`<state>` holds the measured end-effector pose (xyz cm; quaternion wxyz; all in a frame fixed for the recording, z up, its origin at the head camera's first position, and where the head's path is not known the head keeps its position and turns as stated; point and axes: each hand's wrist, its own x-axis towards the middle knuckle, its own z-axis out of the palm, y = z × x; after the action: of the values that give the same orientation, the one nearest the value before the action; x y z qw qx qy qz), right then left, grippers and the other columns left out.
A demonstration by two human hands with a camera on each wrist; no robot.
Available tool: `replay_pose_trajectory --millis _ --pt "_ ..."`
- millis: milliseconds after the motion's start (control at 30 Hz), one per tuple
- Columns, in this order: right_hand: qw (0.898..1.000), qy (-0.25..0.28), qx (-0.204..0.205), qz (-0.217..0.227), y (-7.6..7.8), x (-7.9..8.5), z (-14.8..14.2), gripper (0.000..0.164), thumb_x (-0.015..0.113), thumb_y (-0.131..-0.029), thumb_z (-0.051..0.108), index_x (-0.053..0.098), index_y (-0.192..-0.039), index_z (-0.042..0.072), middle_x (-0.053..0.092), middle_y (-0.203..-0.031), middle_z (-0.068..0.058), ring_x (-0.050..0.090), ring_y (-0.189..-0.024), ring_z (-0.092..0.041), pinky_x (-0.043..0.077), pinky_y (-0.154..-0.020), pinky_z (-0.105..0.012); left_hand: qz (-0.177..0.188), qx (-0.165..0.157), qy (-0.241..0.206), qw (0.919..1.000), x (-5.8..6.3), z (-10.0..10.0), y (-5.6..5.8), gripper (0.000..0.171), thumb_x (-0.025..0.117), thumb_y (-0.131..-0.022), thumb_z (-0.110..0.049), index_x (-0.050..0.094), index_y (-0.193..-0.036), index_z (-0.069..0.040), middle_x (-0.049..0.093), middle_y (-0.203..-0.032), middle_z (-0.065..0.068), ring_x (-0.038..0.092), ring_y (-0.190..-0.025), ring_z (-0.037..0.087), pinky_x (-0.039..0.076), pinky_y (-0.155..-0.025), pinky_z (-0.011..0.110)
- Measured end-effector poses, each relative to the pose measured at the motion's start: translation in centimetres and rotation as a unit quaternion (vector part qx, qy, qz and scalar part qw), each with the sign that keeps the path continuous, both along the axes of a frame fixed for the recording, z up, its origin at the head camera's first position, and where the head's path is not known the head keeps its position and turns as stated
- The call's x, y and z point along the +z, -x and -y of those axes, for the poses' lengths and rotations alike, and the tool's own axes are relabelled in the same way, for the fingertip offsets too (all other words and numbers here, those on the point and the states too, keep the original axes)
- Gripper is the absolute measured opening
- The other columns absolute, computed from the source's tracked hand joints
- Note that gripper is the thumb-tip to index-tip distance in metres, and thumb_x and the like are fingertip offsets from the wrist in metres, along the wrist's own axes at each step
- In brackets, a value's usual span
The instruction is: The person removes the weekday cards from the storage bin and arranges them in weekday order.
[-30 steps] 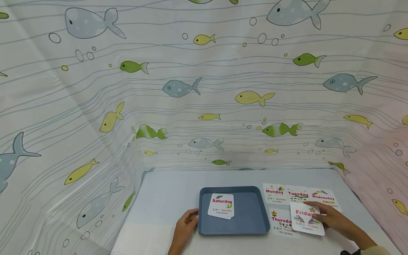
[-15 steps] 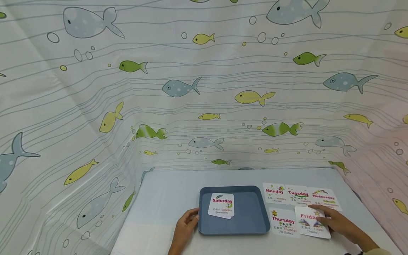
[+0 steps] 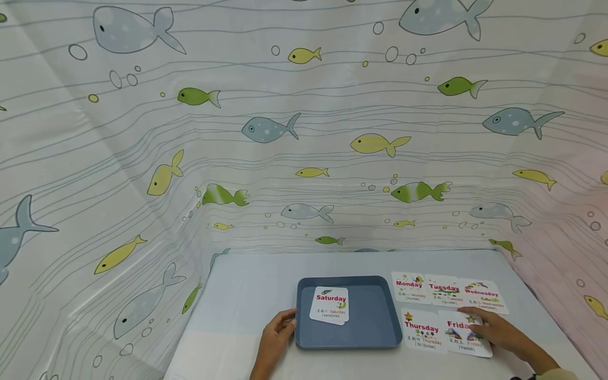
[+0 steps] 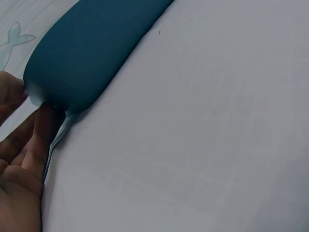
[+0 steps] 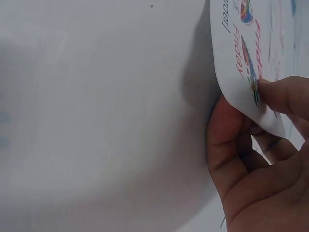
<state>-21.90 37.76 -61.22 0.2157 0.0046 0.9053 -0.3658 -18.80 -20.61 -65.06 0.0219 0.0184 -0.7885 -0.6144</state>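
In the head view, a blue-grey tray holds a Saturday card with another card's edge peeking out beneath it. My left hand holds the tray's left side; the left wrist view shows fingers at the blue wall. At the right, my right hand pinches the right edge of a Friday card, thumb on its printed face. That card lies beside a Thursday card, its left edge close to it. In the right wrist view the card appears slightly raised, fingers beneath it.
A Monday card, a Tuesday card and a Wednesday card form a row behind the Thursday and Friday cards. All rest on a pale tabletop. Fish-printed cloth surrounds the table's back and sides.
My right hand has moved the Friday card right and down, off the Thursday card it partly covered, to a place beside it. The left hand and tray have stayed put.
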Motion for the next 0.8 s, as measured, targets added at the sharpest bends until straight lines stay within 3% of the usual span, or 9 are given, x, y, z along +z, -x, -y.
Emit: replay_pose_trajectory --millis 333,567,800 --pt "0.999 -0.03 0.007 -0.011 0.07 -0.26 -0.03 0.061 0.068 -0.092 0.037 0.052 -0.142 0.007 0.057 -0.135 -0.027 0.056 -0.109 -0.033 0.045 -0.09 -0.066 0.001 -0.002 -0.005 1.0 0.24 -0.03 0.06 0.031 0.068 -0.095 -0.024 0.067 -0.125 -0.014 0.068 -0.127 0.012 0.069 -0.094 0.011 0.054 -0.081 0.018" --pt "0.999 -0.041 0.012 -0.011 -0.08 0.22 0.23 0.06 0.068 -0.092 0.038 0.053 -0.142 0.008 0.051 -0.139 -0.033 0.055 -0.116 -0.046 0.044 -0.09 -0.07 0.0 0.0 -0.005 1.0 0.18 -0.06 0.12 0.031 0.068 -0.095 -0.023 0.067 -0.125 -0.013 0.068 -0.127 0.012 0.069 -0.094 0.011 0.054 -0.081 0.018" --pt "0.999 -0.038 -0.01 0.009 -0.16 0.07 0.07 0.061 0.071 -0.09 0.034 0.053 -0.141 0.006 0.053 -0.135 -0.032 0.056 -0.109 -0.039 0.043 -0.091 -0.07 0.009 0.002 -0.002 1.0 0.14 -0.05 0.15 0.031 0.069 -0.095 -0.025 0.067 -0.124 -0.015 0.068 -0.127 0.011 0.068 -0.093 0.01 0.054 -0.08 0.018"
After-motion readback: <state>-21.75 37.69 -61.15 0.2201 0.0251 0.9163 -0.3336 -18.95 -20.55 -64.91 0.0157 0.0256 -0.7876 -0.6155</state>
